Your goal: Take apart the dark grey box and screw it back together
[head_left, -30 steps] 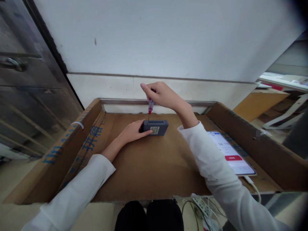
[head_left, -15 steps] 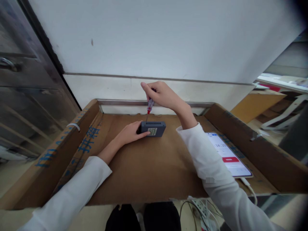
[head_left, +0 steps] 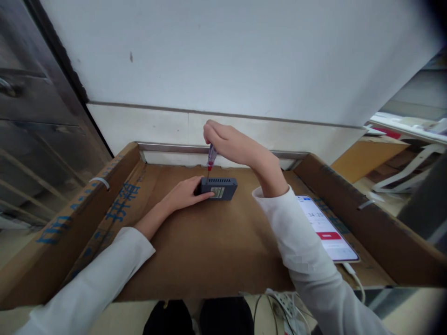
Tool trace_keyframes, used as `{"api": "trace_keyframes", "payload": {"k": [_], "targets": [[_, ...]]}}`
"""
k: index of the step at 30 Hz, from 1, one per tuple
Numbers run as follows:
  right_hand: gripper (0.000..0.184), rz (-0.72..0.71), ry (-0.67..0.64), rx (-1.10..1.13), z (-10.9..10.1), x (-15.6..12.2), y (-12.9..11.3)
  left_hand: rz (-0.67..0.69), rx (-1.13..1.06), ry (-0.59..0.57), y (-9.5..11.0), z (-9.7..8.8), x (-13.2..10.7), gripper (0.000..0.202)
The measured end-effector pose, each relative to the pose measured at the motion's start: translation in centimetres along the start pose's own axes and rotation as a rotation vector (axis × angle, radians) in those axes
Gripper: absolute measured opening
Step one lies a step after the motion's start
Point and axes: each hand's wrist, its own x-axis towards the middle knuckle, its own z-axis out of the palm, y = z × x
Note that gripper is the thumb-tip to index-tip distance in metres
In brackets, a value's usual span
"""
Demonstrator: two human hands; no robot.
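Note:
A small dark grey box (head_left: 228, 190) with a row of vent slots along its top and a pale label on its front stands on the cardboard. My left hand (head_left: 185, 192) grips its left end, thumb across the front and fingers behind. Above it, my right hand (head_left: 225, 140) is closed around the clear purplish handle of a screwdriver (head_left: 211, 158) with a red collar. The screwdriver points down, its shaft meeting the box's top near the left end. Whether the tip sits in a screw is too small to tell.
A shallow cardboard tray (head_left: 209, 251) with raised side walls surrounds the work. At the right lies a lit phone (head_left: 330, 235) with a white charging cable (head_left: 356, 281). A white wall rises behind, and a power strip (head_left: 286, 304) with cables lies below the front edge.
My right hand has turned, its fingers now curled further over the handle. The screwdriver's tip has shifted from behind the box's top edge onto the top near its left end.

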Motion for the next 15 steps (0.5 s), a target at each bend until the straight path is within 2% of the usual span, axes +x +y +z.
{"api": "trace_keyframes", "payload": {"k": [3, 6, 10, 15], "targets": [[0.014, -0.004, -0.039, 0.022, -0.2, -0.3, -0.3, -0.007, 0.01, -0.007, 0.0, 0.0, 0.0, 0.043], [0.007, -0.072, -0.066, 0.082, -0.4, -0.3, -0.3, -0.001, 0.007, -0.007, -0.1, 0.0, 0.0, 0.042], [0.013, -0.17, -0.118, 0.166, -1.2, -0.3, -0.1, 0.006, 0.012, -0.012, -0.1, 0.0, 0.0, 0.042], [0.021, -0.205, -0.259, 0.307, -2.5, -0.5, 0.1, 0.005, 0.008, -0.005, 0.0, -0.1, 0.1, 0.042]]}}
